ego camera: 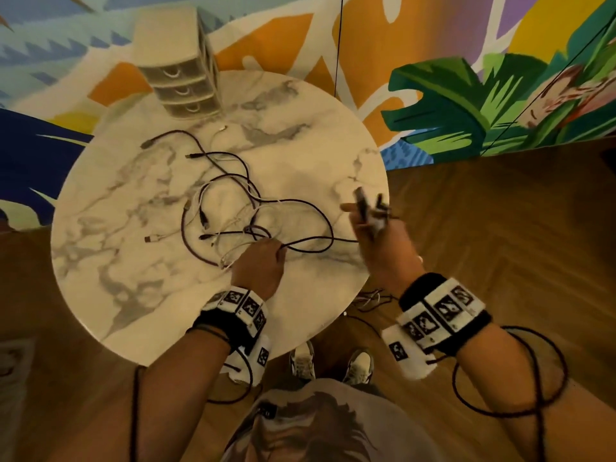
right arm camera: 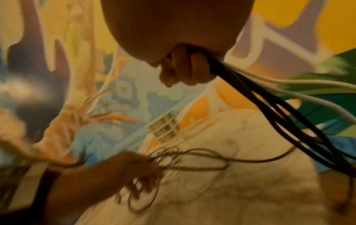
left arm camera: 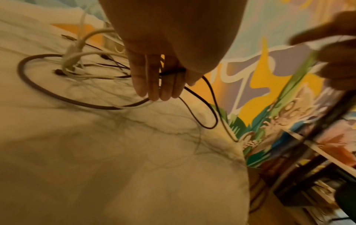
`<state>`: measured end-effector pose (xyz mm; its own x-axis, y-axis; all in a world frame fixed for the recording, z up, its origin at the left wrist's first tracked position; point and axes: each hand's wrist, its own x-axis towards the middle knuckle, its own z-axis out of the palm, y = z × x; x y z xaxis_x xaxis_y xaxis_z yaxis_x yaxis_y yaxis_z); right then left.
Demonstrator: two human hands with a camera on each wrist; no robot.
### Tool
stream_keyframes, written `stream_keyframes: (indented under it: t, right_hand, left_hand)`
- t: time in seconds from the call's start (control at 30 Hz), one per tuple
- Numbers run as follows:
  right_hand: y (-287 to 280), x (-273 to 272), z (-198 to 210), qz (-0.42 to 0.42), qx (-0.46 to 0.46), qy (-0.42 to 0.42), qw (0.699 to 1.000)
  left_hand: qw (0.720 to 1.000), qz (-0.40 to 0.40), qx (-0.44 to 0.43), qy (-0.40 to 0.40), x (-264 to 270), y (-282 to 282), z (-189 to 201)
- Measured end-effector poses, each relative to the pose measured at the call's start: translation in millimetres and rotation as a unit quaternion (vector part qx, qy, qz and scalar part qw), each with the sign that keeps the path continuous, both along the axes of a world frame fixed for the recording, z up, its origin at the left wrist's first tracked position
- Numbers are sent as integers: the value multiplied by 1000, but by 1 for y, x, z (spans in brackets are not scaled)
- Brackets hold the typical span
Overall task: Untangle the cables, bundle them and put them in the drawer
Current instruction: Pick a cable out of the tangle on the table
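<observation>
A tangle of dark and white cables lies in the middle of the round marble table. My left hand rests at the tangle's near edge. In the left wrist view its thumb and fingers pinch a thin dark cable that loops away to the right. My right hand is raised over the table's right edge, fisted around a bunch of black and white cables that hang from it. The small three-drawer unit stands at the table's far edge, its drawers closed.
More cables lie on the wooden floor under the table's near right edge, close to my shoes. A black lead loops around my right forearm. A painted mural wall runs behind the table.
</observation>
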<state>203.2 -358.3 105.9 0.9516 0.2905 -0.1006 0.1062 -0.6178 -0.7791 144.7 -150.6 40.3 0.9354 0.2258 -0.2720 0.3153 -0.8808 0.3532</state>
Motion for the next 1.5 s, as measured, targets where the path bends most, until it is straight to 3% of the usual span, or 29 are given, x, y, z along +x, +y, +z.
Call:
stream_keyframes:
  t: [0.1,0.2,0.3,0.47,0.57,0.67,0.8,0.83,0.97,1.13,1.27,1.33,1.4,1.5]
  right_hand:
    - [40,-9,-16,145,-170,56,973]
    - [54,-14,-33,204,-193,131,951]
    - [51,-11,-25,218,-185,144,947]
    - [29,18,23,119,-34,102,987]
    - [3,25,24,32,33,88,995]
    - [-23,23,11,-12,15,104,994]
    - [-44,29,-1,-90,52,99,990]
    - [-45,30,-2,-97,53,94,989]
    - [-31,28,-13,-73,40,94,992]
    - [-21,34,-26,-71,-1,125,990]
    - [-11,38,-7,-139,25,-8,990]
    - [11,29,7,-93,34,-65,993]
    - [41,14,8,16,4,-70,997]
    - [75,-2,-8,198,-173,-30,964]
  left_hand:
    - [997,-32,15,-67,-7,-19,6]
    - [995,-51,-20,-80,-18,-26,1]
    - [997,-49,-30,-57,-22,-14,-11]
    - [997,-4,-62,-52,6,33,-18]
    - [997,6,-70,-25,10,53,-29]
    - [997,-14,-75,-6,13,54,-25]
    - [987,3,-74,-141,23,49,-5]
    - [988,2,-64,-144,22,50,-7]
    - [999,-8,-7,34,4,56,-32]
    - [999,10,-32,42,1,57,-22]
    - [999,-16,-10,-32,3,59,-3]
    - [994,-53,25,-94,1,52,6]
    - [988,-84,55,-115,0,42,12]
    - [987,-107,58,-101,-7,27,14]
